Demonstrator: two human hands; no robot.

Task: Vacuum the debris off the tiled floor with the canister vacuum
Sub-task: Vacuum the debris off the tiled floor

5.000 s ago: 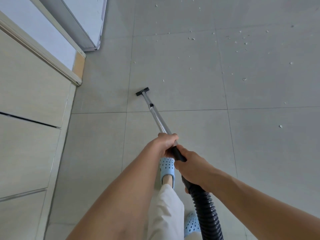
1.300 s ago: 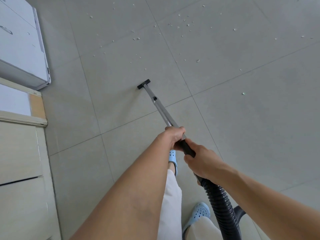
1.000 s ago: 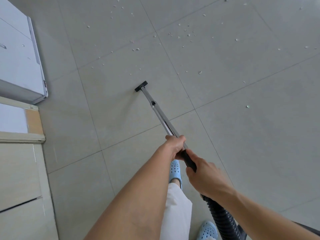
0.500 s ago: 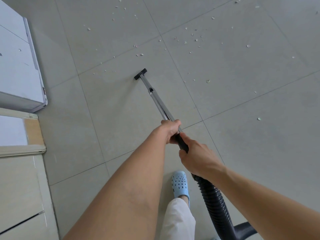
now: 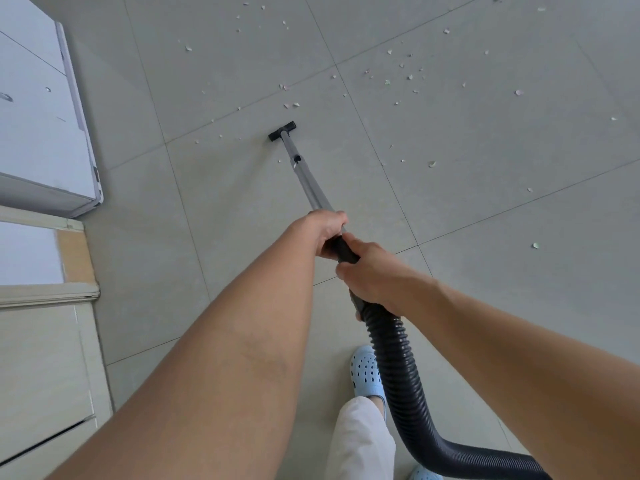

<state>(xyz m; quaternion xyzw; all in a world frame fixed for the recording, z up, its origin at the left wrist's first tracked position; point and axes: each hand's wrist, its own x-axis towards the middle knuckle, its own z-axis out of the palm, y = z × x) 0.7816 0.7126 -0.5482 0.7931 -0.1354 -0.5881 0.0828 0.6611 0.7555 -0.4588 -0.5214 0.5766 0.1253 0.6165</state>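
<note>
While both hands are wrapped around the vacuum wand (image 5: 310,181), left hand (image 5: 325,230) up on the metal tube and right hand (image 5: 372,275) on the black grip above the ribbed hose (image 5: 398,368), the nozzle (image 5: 282,131) sits flat on the tiled floor (image 5: 485,271). Debris (image 5: 408,76) is scattered just past the nozzle toward the floor's far edge, and there's no brand or writing I can read anywhere.

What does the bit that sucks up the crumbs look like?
Start at the two hands gripping the vacuum's metal wand and follow that silver tube away from the person to its far end on the tiled floor. There sits the floor nozzle: a short black crossbar, the only dark thing among the pale debris flecks.
</note>
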